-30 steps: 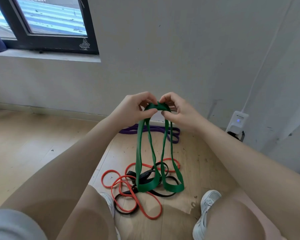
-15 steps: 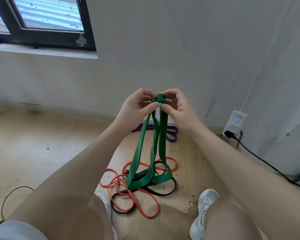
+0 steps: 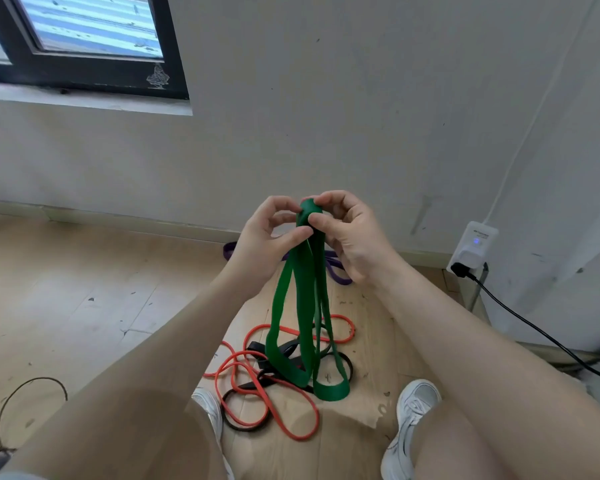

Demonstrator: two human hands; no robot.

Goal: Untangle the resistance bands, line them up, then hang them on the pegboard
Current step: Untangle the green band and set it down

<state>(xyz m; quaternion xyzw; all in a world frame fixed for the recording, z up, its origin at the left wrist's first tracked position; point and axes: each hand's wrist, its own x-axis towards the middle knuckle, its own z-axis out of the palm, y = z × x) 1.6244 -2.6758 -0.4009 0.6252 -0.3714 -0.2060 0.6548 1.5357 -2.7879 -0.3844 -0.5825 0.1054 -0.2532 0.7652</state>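
Wooden floor [image 3: 84, 306] below a grey wall: both hands, left hand [image 3: 267, 237] and right hand [image 3: 352, 237], pinch the folded top of the green resistance band [image 3: 284, 317], its loops hanging onto tangled red band [image 3: 238, 367] and black band [image 3: 243, 424], purple band [image 3: 340, 277] behind

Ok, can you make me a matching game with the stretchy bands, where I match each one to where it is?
Things:
1. green band
2. red band
3. purple band
4. black band

Places:
A. on the floor by the wall
B. pinched at the top by both hands
C. tangled with the red one, between the shoes
D. looped on the floor, partly under the green one

Pairs: 1-B, 2-D, 3-A, 4-C
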